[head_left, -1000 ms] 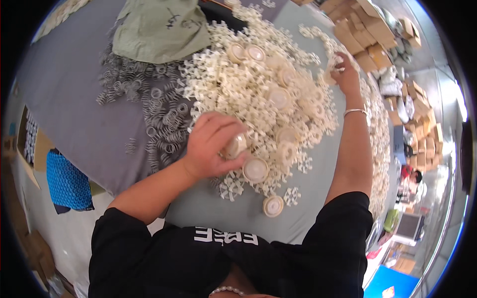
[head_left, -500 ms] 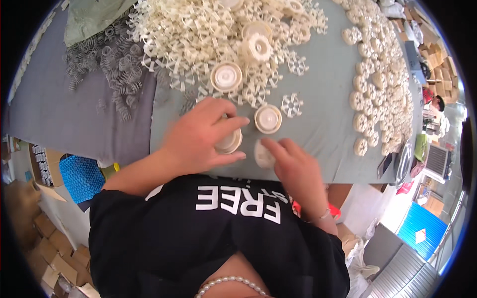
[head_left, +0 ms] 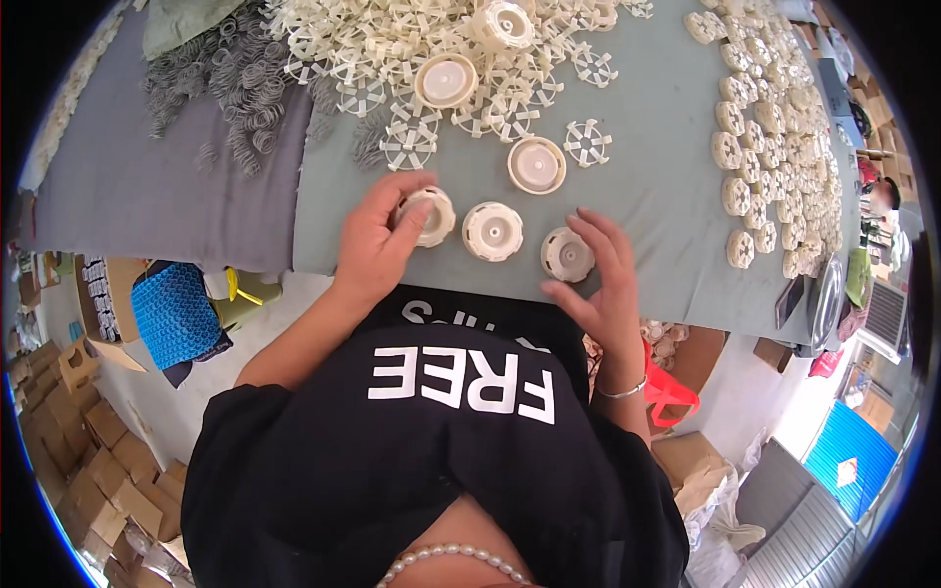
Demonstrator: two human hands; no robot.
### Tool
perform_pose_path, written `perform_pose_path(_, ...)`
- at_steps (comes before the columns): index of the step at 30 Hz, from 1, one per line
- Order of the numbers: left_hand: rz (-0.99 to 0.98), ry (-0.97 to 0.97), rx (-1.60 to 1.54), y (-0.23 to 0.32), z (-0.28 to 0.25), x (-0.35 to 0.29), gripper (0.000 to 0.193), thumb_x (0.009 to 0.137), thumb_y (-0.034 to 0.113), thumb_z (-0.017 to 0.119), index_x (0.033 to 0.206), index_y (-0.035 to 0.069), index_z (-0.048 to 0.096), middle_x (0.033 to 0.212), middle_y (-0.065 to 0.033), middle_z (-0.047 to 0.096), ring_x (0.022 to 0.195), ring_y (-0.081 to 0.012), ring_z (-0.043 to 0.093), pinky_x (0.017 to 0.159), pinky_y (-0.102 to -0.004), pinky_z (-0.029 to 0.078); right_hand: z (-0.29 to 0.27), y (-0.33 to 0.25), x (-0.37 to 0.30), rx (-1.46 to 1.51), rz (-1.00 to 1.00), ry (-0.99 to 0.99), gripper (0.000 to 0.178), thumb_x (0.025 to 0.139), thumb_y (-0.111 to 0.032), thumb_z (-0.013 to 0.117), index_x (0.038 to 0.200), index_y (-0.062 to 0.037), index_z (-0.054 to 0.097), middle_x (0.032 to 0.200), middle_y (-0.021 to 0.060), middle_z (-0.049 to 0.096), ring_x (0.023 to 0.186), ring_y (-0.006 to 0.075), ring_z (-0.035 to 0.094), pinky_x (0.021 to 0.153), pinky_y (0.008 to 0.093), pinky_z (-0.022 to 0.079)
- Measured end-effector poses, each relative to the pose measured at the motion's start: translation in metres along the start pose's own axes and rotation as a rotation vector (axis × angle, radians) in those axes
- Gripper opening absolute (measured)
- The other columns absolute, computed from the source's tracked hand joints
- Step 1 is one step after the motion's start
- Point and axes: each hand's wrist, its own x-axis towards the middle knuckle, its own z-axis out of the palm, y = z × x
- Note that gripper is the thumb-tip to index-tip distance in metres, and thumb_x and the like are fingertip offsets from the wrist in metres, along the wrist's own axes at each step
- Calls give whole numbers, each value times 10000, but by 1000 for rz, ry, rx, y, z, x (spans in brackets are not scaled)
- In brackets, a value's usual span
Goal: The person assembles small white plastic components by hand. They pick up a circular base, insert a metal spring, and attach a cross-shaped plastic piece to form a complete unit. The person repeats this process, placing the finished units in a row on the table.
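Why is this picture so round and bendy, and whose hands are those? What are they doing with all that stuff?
There's no robot here, just a person with two bare hands. A camera on their head looks down, and its very wide lens bends straight edges. That's why you see their black shirt below.

On the table are a pile of cream plastic pieces, grey springs, and many round white parts on the right.

The left hand holds a white cap. The right hand has its finger and thumb spread around another cap; I can't tell if they touch it. Between those two sits a middle cap.
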Motion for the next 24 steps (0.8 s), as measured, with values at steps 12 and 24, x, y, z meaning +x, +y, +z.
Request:
perform_pose_path(12, 603, 166, 872, 30, 0, 129, 512, 820, 251, 862, 1273, 74, 701, 1189, -126, 684, 1088, -350, 653, 965, -448, 531, 16, -5, 98, -223, -222, 7, 510, 848, -218, 840, 1315, -87, 681, 1310, 149, 685, 1106, 349, 678, 938, 440, 560)
perform_pose_path(24, 192, 344, 129, 49, -63, 82, 368, 966, 189, 715, 1305, 47, 720, 1114, -66, 776, 922, -140, 714, 776, -293, 572, 23, 2, 107, -282, -94, 126, 171, 1002, -212, 667, 1031, -49, 708, 948, 114, 717, 774, 302, 697, 671, 410, 551)
